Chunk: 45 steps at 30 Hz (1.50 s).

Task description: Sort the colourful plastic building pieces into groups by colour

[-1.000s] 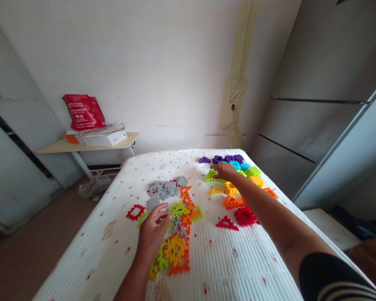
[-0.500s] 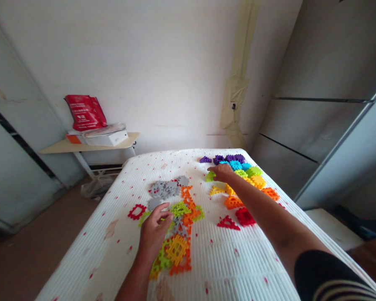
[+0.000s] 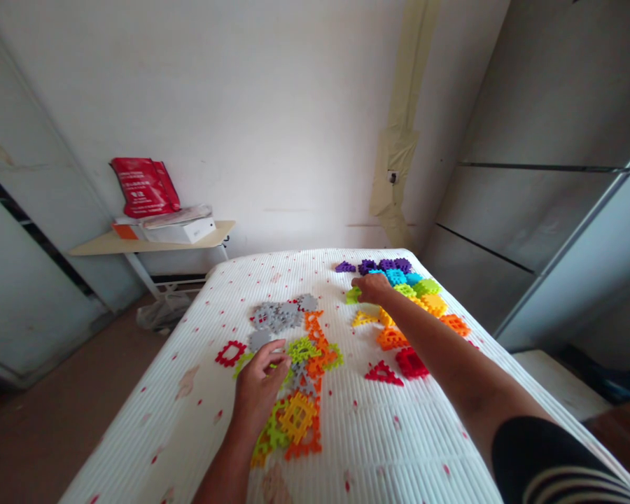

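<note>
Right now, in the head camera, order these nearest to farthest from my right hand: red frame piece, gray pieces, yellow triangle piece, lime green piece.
From your right hand:
1. Lime green piece, under the fingertips, left.
2. Yellow triangle piece, just below the hand.
3. Gray pieces, well left.
4. Red frame piece, farthest left.

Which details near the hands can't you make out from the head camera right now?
- Head view: the right hand covers part of the lime-green plastic lattice block, so its full shape and any hold are hidden.
- Head view: the left hand hides whatever lies beneath it, including any piece held.
- Head view: the printing on the red bag is too small to read.
</note>
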### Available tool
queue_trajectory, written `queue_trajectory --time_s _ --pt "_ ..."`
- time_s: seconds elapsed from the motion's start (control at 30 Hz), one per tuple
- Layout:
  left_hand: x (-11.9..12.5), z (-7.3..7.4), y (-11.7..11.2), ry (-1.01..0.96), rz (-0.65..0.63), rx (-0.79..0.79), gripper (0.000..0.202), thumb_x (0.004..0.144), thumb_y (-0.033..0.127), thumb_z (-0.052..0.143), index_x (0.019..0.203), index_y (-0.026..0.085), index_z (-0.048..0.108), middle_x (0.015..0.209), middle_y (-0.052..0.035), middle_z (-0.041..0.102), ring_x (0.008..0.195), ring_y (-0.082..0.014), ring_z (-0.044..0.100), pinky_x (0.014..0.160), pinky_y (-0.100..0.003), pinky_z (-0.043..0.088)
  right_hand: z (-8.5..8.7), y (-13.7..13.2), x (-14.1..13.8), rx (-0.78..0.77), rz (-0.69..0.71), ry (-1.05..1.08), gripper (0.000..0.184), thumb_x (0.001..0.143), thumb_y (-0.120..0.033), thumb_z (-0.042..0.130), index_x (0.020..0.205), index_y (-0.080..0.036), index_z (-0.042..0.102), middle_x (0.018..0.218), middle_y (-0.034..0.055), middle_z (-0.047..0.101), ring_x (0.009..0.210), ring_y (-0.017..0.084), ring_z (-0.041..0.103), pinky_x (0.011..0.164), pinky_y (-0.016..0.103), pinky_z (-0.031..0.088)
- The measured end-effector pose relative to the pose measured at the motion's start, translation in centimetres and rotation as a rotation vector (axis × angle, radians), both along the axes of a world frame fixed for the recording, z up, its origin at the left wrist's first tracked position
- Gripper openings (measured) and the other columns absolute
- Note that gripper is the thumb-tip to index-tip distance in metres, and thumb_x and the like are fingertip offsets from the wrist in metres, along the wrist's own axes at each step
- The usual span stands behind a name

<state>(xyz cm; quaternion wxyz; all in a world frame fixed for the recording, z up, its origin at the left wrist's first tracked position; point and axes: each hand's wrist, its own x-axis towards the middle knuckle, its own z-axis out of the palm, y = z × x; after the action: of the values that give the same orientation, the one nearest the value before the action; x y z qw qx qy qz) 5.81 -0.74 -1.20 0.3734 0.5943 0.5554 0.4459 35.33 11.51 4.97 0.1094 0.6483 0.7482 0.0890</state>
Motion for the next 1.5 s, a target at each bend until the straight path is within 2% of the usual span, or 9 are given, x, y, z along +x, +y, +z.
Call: queue_trajectory --time_s 0.23,0.37,0.53,0.67,0.77,0.93,1.1,1.27,1.5 --pt "-0.1 0.0 0.2 0.054 0.008 0.007 0.041 0.072 0.036 0.056 0.107 0.015 0.059 0.086 -0.0063 0.070 0.079 -0.0197 0.064 0.072 -0.030 0.048 0.4 -0.2 -0.3 -0.008 0.004 -0.001 0.041 0.075 -0.031 0.062 0.116 -0.024 0.058 0.103 0.0118 0.066 0.096 0.028 0.062 0.073 0.035 0.046" --pt "-0.4 0.1 0.3 0.319 0.050 0.129 0.032 0.071 0.026 0.054 0.101 0.019 0.064 0.087 -0.0046 0.070 0.084 -0.0202 0.063 0.082 -0.034 0.047 1.5 -1.1 -1.1 0.027 -0.002 0.009 0.052 0.074 -0.031 0.065 0.123 -0.021 0.051 0.105 0.0156 0.065 0.097 0.031 0.060 0.074 0.038 0.045" --pt "-0.2 -0.3 0.7 0.589 -0.031 0.306 0.032 0.070 0.014 0.055 0.099 0.019 0.067 0.103 -0.0068 0.068 0.100 -0.0220 0.057 0.093 -0.037 0.042 2.0 -5.2 -3.8 0.091 0.052 0.041 0.040 0.082 -0.027 0.053 0.121 -0.019 0.049 0.104 0.0145 0.064 0.095 0.028 0.060 0.071 0.035 0.045" --pt "0.6 -0.2 0.4 0.739 -0.117 0.352 0.037 0.074 0.011 0.052 0.108 0.019 0.064 0.111 -0.0074 0.065 0.103 -0.0226 0.055 0.093 -0.038 0.041 0.4 -10.2 -6.4 0.057 0.158 0.079 0.025 0.083 -0.028 0.052 0.107 -0.020 0.056 0.093 0.0092 0.066 0.085 0.024 0.063 0.065 0.031 0.045" --pt "1.2 0.2 -0.1 0.842 -0.128 0.331 0.034 0.075 0.010 0.052 0.106 0.018 0.065 0.107 -0.0079 0.066 0.101 -0.0233 0.055 0.090 -0.038 0.041 -1.2 -13.6 -7.7 0.033 0.243 0.147 0.017 0.085 -0.025 0.049 0.098 -0.019 0.058 0.086 0.0072 0.067 0.078 0.022 0.064 0.061 0.028 0.044" --pt "1.5 0.2 -0.3 0.924 -0.088 0.334 0.030 0.076 0.009 0.051 0.100 0.017 0.066 0.096 -0.0085 0.068 0.094 -0.0234 0.058 0.085 -0.036 0.041 -3.9 -16.5 -8.6 0.050 0.320 0.268 0.013 0.087 -0.020 0.046 0.090 -0.018 0.058 0.083 0.0049 0.065 0.073 0.018 0.063 0.058 0.025 0.041" --pt "1.2 -0.3 0.0 0.840 -0.049 0.412 0.025 0.077 0.013 0.048 0.091 0.017 0.068 0.088 -0.0087 0.069 0.087 -0.0229 0.059 0.081 -0.036 0.043 -6.0 -16.5 -8.6 0.102 0.374 0.316 0.017 0.091 -0.021 0.041 0.089 -0.017 0.058 0.085 0.0045 0.063 0.070 0.015 0.060 0.057 0.024 0.038" --pt "0.6 -0.3 0.1 0.563 0.017 0.456 0.025 0.078 0.024 0.045 0.087 0.017 0.068 0.084 -0.0080 0.069 0.082 -0.0225 0.061 0.078 -0.036 0.046 -6.8 -15.9 -8.4 0.148 0.359 0.383 0.016 0.090 -0.020 0.042 0.085 -0.018 0.057 0.081 0.0021 0.062 0.065 0.012 0.057 0.054 0.023 0.035" --pt "0.1 0.2 -0.1 0.037 0.110 0.163 0.026 0.069 0.039 0.057 0.079 0.016 0.066 0.071 -0.0038 0.067 0.066 -0.0175 0.060 0.063 -0.027 0.048 -7.4 -15.8 -8.4 0.169 0.360 0.432 0.016 0.088 -0.018 0.042 0.083 -0.018 0.057 0.079 0.0022 0.060 0.064 0.012 0.056 0.055 0.022 0.035"
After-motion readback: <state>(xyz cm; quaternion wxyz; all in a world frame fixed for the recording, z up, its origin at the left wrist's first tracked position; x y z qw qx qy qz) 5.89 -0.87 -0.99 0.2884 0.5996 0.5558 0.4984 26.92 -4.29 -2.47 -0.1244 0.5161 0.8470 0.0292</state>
